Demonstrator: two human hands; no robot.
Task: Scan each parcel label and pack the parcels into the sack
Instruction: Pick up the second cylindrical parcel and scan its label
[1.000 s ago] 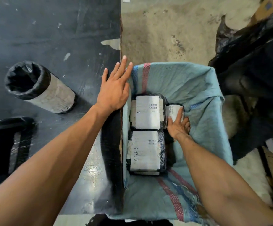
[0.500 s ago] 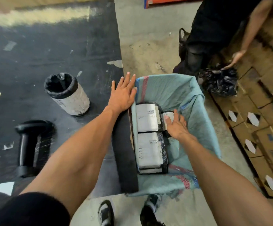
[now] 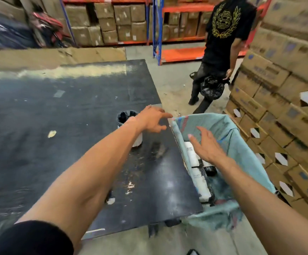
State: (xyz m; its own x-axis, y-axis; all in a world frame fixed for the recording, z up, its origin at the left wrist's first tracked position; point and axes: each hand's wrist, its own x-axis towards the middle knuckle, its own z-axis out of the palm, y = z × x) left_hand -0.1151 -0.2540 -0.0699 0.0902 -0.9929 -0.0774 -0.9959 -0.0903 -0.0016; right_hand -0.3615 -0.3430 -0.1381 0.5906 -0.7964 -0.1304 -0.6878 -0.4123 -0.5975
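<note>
Between parcels | our left hand [image 3: 152, 119] and right hand [image 3: 207, 147] loose, empty over sack [image 3: 241, 144] | next we fetch another parcel to scan

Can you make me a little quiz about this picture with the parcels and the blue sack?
1. True or false: the right hand is gripping a parcel.
2. Where are the parcels? A) on the black table B) inside the sack C) on the floor
3. Fill in the word: the left hand hovers over the table near the sack's ____.

Key:
1. False. Its fingers are spread and hold nothing, above the sack.
2. B. They lie in the sack, labels up.
3. Rim. It is beside the sack's near corner; whether it touches is unclear.
</note>
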